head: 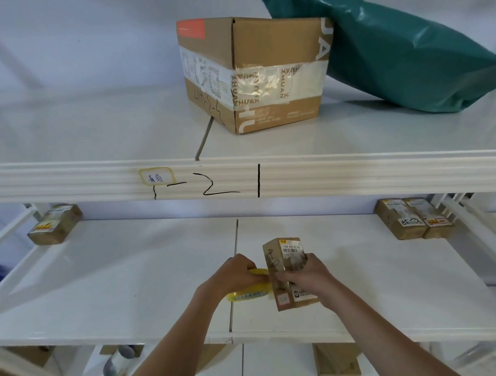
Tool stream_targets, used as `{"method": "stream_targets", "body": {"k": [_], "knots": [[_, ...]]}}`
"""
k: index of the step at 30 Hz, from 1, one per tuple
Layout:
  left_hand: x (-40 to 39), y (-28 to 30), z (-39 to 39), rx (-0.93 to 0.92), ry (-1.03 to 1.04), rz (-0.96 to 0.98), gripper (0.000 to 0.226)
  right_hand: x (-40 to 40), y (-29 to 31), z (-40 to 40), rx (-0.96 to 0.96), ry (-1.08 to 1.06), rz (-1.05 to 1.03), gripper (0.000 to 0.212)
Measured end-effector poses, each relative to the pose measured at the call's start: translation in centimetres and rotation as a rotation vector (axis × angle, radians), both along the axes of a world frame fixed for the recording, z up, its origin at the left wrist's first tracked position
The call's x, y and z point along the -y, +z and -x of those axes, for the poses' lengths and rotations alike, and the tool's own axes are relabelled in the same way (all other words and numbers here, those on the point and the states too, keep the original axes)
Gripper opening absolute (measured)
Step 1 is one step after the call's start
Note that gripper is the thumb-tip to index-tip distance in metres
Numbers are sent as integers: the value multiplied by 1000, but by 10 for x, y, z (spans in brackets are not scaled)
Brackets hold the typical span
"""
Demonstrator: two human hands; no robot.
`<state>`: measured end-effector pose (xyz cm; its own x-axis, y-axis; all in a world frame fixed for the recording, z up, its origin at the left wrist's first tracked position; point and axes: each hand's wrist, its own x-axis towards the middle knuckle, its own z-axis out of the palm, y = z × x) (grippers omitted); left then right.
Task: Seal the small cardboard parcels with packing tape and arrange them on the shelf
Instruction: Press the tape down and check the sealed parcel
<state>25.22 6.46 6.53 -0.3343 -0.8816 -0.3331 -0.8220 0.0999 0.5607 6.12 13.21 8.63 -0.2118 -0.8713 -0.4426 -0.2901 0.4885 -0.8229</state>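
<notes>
A small cardboard parcel (286, 259) with white labels stands on end over the middle white shelf (131, 280). My right hand (306, 276) grips it round its middle from the right. My left hand (237, 274) grips a yellow tape dispenser (251, 294), pressed against the parcel's left side. Its toothed blade shows below my fingers. Three more small parcels lie on the same shelf: one at the far left (55, 225), two side by side at the far right (399, 218) (432, 217).
A big taped cardboard box (252, 72) and a teal plastic bag (400, 53) sit on the upper shelf. That shelf's front beam (355, 176) carries a handwritten label. Below the middle shelf lie a roll (118, 360) and cardboard pieces (336, 361).
</notes>
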Motion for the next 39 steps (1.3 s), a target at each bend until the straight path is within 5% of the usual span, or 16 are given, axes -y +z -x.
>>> {"method": "stream_targets", "body": {"k": [7,17,31,37,39], "knots": [[5,0,-19,-93,-70,-81,38,-2,6,13,29,-10,7,52],[7,-10,-17,129,89,66,58,-5,6,18,136,-16,60,63],[19,-1,-5,-29,142,99,41,6,8,7,479,-2,5,68],[18,2,-5,33,185,151,55,3,9,9,386,71,16,82],[19,2,-5,53,173,160,58,4,5,8,367,88,12,68]]}}
